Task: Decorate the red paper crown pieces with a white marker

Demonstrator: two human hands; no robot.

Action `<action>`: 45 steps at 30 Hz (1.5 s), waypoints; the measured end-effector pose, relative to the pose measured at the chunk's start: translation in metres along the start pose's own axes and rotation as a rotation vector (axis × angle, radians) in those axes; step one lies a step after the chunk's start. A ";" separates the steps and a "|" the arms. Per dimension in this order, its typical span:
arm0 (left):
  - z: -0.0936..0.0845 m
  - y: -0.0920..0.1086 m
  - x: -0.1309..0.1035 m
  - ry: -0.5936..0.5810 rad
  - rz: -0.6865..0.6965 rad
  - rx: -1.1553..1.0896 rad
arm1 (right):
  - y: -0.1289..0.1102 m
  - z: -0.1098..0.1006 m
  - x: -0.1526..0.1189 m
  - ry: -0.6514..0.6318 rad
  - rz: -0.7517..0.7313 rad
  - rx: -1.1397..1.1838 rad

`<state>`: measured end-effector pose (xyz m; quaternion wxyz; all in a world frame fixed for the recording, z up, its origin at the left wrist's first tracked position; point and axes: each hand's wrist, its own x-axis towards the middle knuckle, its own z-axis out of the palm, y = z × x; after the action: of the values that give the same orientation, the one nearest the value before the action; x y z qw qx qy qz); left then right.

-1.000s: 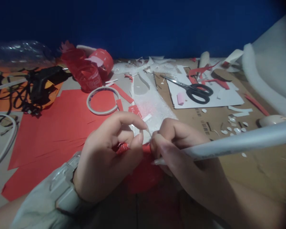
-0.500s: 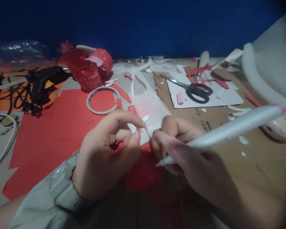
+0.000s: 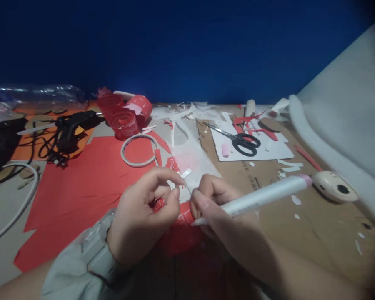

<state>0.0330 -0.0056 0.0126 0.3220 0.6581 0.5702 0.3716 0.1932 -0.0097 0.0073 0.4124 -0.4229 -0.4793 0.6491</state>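
My left hand [image 3: 143,216] is closed in a pinch, thumb and index fingertip together at one end of a thin pale strip [image 3: 188,188]. At the strip's other end is my right hand [image 3: 218,208], its fingertips pressed together. A white marker [image 3: 262,196] with a pink tip and pink end lies through my right hand, its tip pointing down-left. Below both hands is a red, partly see-through piece with white print [image 3: 183,239]; my fingers cover much of it. Behind the strip lies a piece of white paper [image 3: 183,195].
Red paper [image 3: 78,179] and a tape roll [image 3: 124,156] lie left, with a black glue gun [image 3: 70,129] beyond. Red printed plastic pieces [image 3: 125,125] stand at the back. Black-handled scissors [image 3: 245,143] rest on white card [image 3: 278,153]. A cream rounded device [image 3: 334,186] sits right, on cardboard [image 3: 287,233].
The view has tilted up and turned right, so the table things appear lower and the right-side ones farther left. Both hands keep their pinch; the marker has swung slightly lower.
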 end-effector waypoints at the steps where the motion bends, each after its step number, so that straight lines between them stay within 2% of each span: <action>1: 0.000 0.001 0.000 -0.010 -0.014 -0.005 | 0.000 0.001 0.001 0.009 0.002 0.003; 10: -0.001 0.004 0.000 -0.054 -0.029 -0.042 | 0.000 0.003 0.000 0.090 0.004 -0.112; 14: -0.001 0.003 -0.001 -0.052 -0.040 -0.030 | 0.000 0.002 0.000 0.043 -0.016 -0.096; 20: -0.001 0.003 0.000 0.035 0.005 0.002 | 0.001 -0.003 -0.005 -0.050 -0.077 0.098; 23: -0.001 0.003 0.001 0.016 -0.004 0.004 | 0.002 -0.004 -0.005 -0.033 -0.097 0.045; 32: 0.002 -0.003 -0.001 0.008 0.006 -0.053 | -0.001 0.001 -0.002 0.005 -0.007 0.005; 39: 0.000 -0.003 0.000 0.002 0.025 -0.057 | -0.002 0.001 -0.002 0.009 -0.044 -0.105; 45: 0.001 0.000 0.000 0.019 -0.016 -0.054 | -0.004 0.001 -0.004 -0.038 -0.107 -0.136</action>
<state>0.0335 -0.0060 0.0124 0.3371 0.6409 0.5686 0.3904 0.1943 -0.0127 0.0122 0.4076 -0.4112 -0.5520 0.6000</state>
